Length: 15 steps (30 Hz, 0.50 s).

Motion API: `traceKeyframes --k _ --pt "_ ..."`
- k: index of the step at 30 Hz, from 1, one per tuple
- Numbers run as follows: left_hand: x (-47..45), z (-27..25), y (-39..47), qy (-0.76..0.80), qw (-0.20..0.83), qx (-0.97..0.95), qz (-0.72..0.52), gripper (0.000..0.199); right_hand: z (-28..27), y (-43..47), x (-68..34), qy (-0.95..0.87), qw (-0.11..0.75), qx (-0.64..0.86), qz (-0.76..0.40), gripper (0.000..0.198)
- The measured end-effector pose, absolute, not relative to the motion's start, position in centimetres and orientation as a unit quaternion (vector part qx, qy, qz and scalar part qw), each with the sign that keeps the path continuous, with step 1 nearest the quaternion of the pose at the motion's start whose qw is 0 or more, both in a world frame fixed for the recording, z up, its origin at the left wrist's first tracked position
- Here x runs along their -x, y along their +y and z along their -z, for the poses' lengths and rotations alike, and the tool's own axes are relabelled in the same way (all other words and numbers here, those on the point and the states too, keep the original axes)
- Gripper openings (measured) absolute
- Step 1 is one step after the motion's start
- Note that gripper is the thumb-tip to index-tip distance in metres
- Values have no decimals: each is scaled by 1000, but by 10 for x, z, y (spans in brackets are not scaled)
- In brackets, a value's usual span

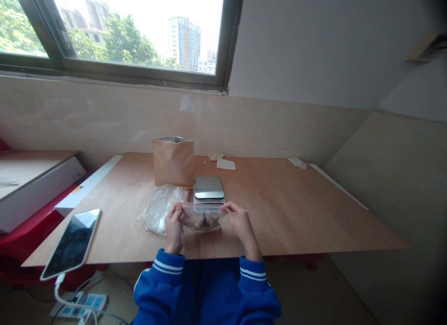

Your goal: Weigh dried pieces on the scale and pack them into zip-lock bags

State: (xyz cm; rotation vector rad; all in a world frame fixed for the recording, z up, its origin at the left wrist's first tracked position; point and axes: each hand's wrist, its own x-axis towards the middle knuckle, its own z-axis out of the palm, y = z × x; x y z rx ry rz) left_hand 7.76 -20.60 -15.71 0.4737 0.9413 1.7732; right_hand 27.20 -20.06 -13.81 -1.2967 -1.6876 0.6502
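Note:
Between my hands a clear zip bag (202, 219) is stretched by its top corners. Brown dried pieces, whose exact kind I cannot make out, lie in its lower part. My left hand (173, 227) pinches the left top corner, and my right hand (241, 225) pinches the right one. Just behind the bag stands a kitchen scale (209, 187) with a bare metal plate; the held bag partly covers its front. Beside my left hand lies a heap of empty clear zip bags (159, 208). A brown kraft paper pouch (173, 163) stands upright behind them, its silvery mouth open.
On the wooden table (296, 213), a phone (73, 243) with a white charging cable overhangs the left front edge. A white card (226, 164) and crumpled tissue (297, 163) lie towards the back. A power strip (82, 301) sits below at the left.

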Motion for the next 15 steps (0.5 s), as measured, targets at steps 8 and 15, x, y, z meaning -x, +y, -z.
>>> traceKeyframes --k 8,15 --pt "-77 162 -208 441 545 -267 -661 44 153 -195 -271 -564 537 486 -397 37" --pt "-76 159 -212 490 568 -376 -543 50 166 -185 -283 -468 579 527 -411 51"
